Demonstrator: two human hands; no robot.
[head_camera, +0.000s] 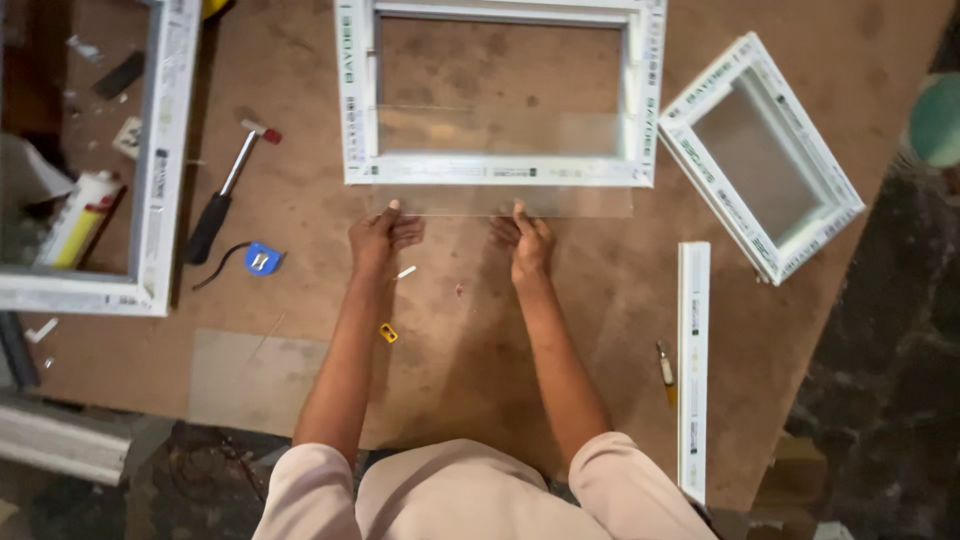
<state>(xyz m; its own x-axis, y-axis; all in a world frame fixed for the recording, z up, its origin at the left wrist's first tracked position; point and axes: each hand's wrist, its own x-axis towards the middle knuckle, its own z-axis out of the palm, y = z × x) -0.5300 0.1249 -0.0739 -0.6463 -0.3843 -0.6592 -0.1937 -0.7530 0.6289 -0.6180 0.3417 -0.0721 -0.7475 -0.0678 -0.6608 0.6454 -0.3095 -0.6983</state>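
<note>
Left hand and right hand, apart, press flat on glass pane ahead (half inside white window frame); uneven push could jam or crack it.

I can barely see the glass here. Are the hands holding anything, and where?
Both hands, left and right, press the clear pane at its near edge.

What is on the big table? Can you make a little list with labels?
Left hand: flat on the clear glass sheet
Right hand: flat on the same sheet
Glass sheet: lying partly over the white window frame
Right side: smaller white frame, white strip
Left side: hammer, blue tape measure
Surface: brown board table
</note>
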